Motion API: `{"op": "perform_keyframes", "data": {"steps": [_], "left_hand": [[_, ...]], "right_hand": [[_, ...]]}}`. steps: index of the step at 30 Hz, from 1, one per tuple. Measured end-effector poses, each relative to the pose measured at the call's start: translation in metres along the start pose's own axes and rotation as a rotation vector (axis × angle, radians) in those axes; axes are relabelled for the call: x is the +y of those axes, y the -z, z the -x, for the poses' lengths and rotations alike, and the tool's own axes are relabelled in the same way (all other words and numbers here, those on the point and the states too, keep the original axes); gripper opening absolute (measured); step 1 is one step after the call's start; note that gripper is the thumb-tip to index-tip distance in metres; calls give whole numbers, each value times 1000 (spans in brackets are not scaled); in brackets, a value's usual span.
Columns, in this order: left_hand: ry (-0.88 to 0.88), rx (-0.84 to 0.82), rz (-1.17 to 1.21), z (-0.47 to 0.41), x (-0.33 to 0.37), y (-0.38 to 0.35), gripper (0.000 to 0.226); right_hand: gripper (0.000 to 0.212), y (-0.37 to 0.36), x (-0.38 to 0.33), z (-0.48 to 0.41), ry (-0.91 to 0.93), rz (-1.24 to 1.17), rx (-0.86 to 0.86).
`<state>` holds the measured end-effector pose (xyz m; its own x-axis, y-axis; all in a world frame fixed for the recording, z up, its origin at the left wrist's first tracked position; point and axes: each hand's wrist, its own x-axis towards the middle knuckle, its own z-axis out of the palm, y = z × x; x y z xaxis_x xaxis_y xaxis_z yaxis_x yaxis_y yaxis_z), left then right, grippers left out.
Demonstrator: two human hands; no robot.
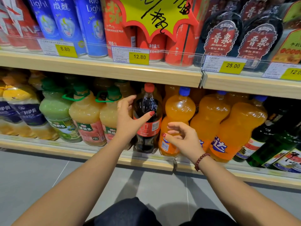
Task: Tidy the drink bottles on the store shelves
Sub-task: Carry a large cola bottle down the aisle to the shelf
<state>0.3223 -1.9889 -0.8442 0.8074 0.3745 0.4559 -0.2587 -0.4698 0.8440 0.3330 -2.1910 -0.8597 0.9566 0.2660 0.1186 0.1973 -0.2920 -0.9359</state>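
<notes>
A large cola bottle [149,103] with a red cap and red label stands upright on the lower shelf [146,162]. My left hand [128,118] wraps its left side, thumb across the front above the label. To its right stand several orange soda bottles [179,108] with blue caps. My right hand [182,137] hovers in front of the nearest orange bottle's lower half, fingers curled and apart, holding nothing. A bead bracelet sits on that wrist.
Juice jugs with green caps [86,115] fill the shelf left of the cola. Dark green glass bottles [273,139] stand at the far right. The upper shelf [114,69] holds blue cans, red cans, dark bottles and price tags. Grey floor lies below.
</notes>
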Motion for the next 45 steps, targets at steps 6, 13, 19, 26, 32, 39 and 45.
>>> {"op": "perform_keyframes", "data": {"steps": [6, 13, 19, 26, 32, 39, 45], "left_hand": [[170, -204, 31, -35, -5, -14, 95], [267, -233, 76, -37, -15, -19, 82], [157, -161, 97, -11, -10, -11, 69], [21, -55, 198, 24, -7, 2, 66], [42, 162, 290, 12, 12, 10, 34], [38, 82, 163, -11, 30, 6, 27], [-116, 105, 43, -5, 29, 11, 28]], "right_hand": [[60, -16, 1, -6, -32, -25, -42], [67, -22, 7, -5, -54, -68, -39], [71, -26, 10, -3, -63, -81, -106], [94, -33, 8, -3, -42, -62, -249], [92, -45, 4, -10, 46, -84, -276], [79, -52, 4, -20, 4, -107, -105], [75, -54, 6, -16, 47, -115, -59]]}}
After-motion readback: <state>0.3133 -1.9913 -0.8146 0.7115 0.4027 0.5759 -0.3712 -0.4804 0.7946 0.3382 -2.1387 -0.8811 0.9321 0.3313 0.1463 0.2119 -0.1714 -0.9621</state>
